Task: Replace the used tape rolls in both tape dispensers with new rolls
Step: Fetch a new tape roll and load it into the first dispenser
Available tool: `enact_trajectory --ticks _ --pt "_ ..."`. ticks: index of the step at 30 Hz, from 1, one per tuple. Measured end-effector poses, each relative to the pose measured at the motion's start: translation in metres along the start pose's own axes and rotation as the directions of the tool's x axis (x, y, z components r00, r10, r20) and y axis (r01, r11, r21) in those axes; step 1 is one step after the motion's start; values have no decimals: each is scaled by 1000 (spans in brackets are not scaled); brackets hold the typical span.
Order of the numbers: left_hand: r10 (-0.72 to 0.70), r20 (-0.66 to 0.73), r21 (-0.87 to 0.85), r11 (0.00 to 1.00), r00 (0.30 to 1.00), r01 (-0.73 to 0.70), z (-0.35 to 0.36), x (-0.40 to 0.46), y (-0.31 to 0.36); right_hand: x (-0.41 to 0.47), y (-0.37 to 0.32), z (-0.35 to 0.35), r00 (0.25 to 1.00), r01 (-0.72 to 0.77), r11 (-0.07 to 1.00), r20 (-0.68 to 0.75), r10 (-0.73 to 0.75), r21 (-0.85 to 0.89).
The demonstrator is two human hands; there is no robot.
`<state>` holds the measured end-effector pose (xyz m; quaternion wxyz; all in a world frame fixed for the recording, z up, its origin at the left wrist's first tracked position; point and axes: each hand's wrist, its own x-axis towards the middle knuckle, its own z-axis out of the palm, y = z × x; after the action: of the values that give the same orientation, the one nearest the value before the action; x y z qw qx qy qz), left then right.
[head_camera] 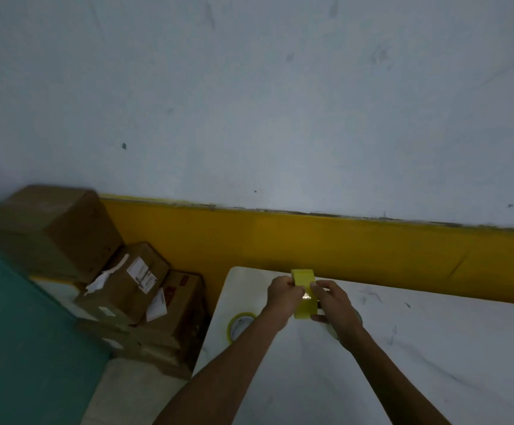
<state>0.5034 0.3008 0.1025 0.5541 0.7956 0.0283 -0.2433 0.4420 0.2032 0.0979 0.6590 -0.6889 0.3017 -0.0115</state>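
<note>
Yellow tape roll (303,294) pinched between left hand (283,294) and right hand (332,303).

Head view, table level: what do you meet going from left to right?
Stacked cardboard boxes → thin yellow tape roll lying flat on the table → left hand → yellow tape roll held up edge-on between both hands → right hand.

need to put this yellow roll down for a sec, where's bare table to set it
The white table is bare to the right of the right hand, out to the yellow wall band. Near the left edge it is tighter: another tape roll lies beside the left hand's forearm. The yellow roll is held in both hands.
</note>
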Motion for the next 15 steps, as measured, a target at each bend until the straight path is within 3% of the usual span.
enact_trajectory --ticks 8,15 --pt "9 51 38 999 999 -11 1 -27 -3 -33 8 -9 998 -2 999 -57 4 38" --pt "47 146 124 990 988 -65 54 -61 12 -63 22 -65 982 14 998 -190 -4 54"
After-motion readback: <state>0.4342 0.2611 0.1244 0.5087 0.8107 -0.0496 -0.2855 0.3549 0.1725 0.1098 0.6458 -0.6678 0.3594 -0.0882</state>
